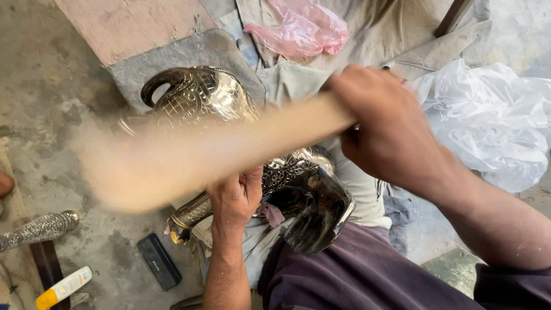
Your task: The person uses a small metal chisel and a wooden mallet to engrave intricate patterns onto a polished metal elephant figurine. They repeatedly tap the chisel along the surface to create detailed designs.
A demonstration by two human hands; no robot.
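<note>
My right hand [385, 129] grips the end of a pale wooden mallet [189, 158], which is motion-blurred and stretches leftward across the view. An engraved silver-coloured metal vessel [201, 95] with a curved handle lies across my lap on a grey cloth. Its dark open mouth [318, 215] points toward me. My left hand [235, 198] presses on the vessel's narrow middle, fingers curled over it, next to a small pinkish rag. The mallet's blurred head hides part of the vessel's body.
On the concrete floor at the left lie a black rectangular block [159, 261], a white and yellow tube [62, 287] and an engraved metal piece [40, 228]. A pink plastic bag [298, 26] sits at the top, a clear plastic bag [493, 117] at the right.
</note>
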